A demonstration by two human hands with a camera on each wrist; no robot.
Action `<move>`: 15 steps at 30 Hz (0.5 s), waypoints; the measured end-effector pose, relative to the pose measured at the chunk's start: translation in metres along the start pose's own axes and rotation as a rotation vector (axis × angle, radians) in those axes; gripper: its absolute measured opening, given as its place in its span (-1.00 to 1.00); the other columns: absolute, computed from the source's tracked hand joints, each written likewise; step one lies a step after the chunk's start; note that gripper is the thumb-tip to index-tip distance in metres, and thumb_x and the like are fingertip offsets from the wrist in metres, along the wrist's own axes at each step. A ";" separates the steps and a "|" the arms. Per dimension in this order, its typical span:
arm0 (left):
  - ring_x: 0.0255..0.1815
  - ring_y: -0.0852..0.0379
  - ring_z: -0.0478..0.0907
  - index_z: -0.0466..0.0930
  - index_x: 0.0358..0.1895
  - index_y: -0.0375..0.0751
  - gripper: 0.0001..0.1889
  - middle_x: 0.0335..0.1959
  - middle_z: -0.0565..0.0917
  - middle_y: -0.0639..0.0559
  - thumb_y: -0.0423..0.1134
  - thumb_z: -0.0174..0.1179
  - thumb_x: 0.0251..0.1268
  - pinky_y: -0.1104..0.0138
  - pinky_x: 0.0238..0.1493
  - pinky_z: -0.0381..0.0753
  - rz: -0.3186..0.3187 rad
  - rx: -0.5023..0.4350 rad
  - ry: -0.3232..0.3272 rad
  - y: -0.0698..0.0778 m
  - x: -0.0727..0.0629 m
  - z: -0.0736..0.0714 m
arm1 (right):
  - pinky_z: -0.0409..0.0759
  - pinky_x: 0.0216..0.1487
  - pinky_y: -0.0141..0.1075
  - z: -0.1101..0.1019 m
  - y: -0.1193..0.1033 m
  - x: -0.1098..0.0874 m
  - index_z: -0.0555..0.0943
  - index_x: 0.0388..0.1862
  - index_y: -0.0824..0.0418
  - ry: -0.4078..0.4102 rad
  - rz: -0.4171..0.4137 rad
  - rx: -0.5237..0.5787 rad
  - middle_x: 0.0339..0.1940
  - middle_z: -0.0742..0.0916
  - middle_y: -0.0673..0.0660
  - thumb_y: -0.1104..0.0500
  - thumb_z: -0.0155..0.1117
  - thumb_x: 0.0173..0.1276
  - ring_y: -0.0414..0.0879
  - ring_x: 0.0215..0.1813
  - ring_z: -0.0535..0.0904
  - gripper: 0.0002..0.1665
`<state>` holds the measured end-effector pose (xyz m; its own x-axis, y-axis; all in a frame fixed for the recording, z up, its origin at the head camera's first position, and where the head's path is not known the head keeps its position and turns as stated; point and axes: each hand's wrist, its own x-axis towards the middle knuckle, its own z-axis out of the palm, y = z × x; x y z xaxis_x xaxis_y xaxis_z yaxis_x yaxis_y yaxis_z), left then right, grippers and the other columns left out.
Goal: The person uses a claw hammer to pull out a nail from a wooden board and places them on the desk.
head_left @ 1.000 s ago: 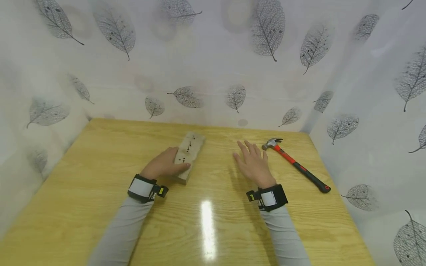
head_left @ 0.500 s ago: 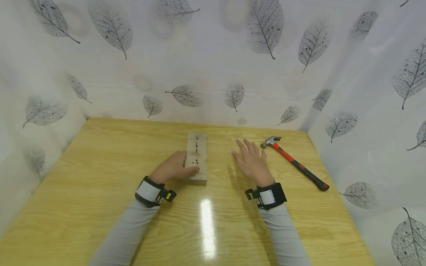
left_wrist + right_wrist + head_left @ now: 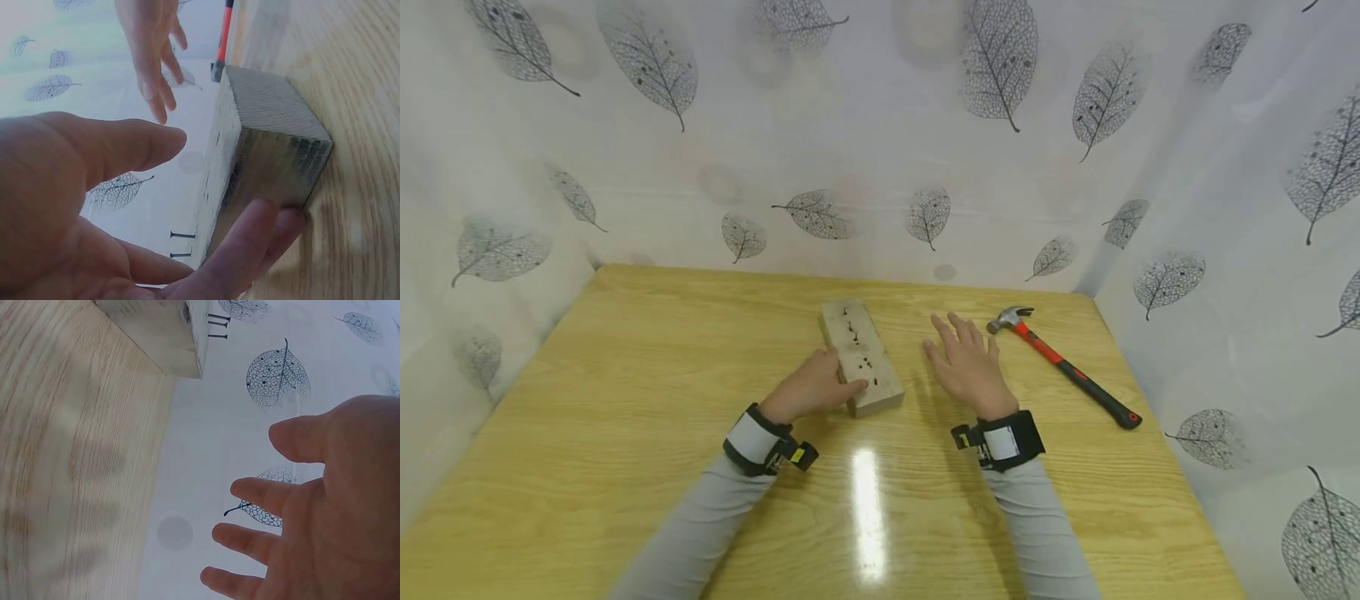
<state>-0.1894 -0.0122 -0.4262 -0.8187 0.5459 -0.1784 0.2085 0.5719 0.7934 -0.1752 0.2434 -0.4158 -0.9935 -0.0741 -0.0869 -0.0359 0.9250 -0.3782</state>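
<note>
A pale wooden block (image 3: 863,348) lies on the table, turned slightly, with several dark nails standing out of its far half and small dark holes in its near half. My left hand (image 3: 811,387) is at the block's left side. In the left wrist view its fingertips (image 3: 250,225) touch the block's side, while the thumb (image 3: 144,147) is straight and apart from it. My right hand (image 3: 973,371) hovers over the table with spread fingers, holding nothing. Just beyond its fingertips lies a claw hammer (image 3: 1060,364) with a red and black handle.
The wood-grain table (image 3: 625,400) carries the block and the hammer. White sheeting with a leaf print (image 3: 865,142) stands behind the table and along both sides. A bright light reflection lies on the table's near middle.
My left hand has moved right, and the block has swung round so that its near end now points to the right. The right hand and hammer have stayed in place.
</note>
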 end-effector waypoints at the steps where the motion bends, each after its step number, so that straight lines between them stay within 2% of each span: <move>1: -0.42 0.08 0.68 0.46 0.39 -0.25 -0.50 0.09 0.72 -0.25 -0.19 0.22 0.45 0.28 -0.51 0.64 0.001 0.011 0.002 0.000 0.000 0.001 | -0.27 0.54 0.41 0.000 0.000 0.000 0.08 0.68 0.04 0.000 -0.002 -0.002 0.69 0.09 0.25 -0.17 -0.25 0.68 0.33 0.66 -0.12 -0.29; 8: -0.54 0.14 0.56 0.43 0.42 -0.21 -0.45 0.07 0.69 -0.25 -0.15 0.26 0.42 0.29 -0.55 0.59 -0.001 0.060 0.017 0.002 0.001 0.002 | -0.29 0.53 0.41 0.000 -0.003 0.000 0.07 0.68 0.05 -0.017 -0.010 0.007 0.69 0.10 0.26 -0.17 -0.24 0.67 0.34 0.66 -0.13 -0.28; 15: -0.53 0.01 0.65 0.39 0.45 -0.20 -0.43 -0.12 0.75 -0.13 -0.17 0.26 0.43 0.26 -0.57 0.62 -0.014 0.005 -0.002 0.000 0.000 0.000 | -0.25 0.55 0.39 -0.001 -0.003 0.000 0.07 0.68 0.04 -0.026 0.009 0.009 0.69 0.11 0.25 -0.18 -0.24 0.67 0.32 0.67 -0.13 -0.28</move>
<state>-0.1894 -0.0120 -0.4262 -0.8205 0.5390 -0.1904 0.1997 0.5823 0.7881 -0.1752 0.2408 -0.4137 -0.9906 -0.0751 -0.1143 -0.0255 0.9225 -0.3851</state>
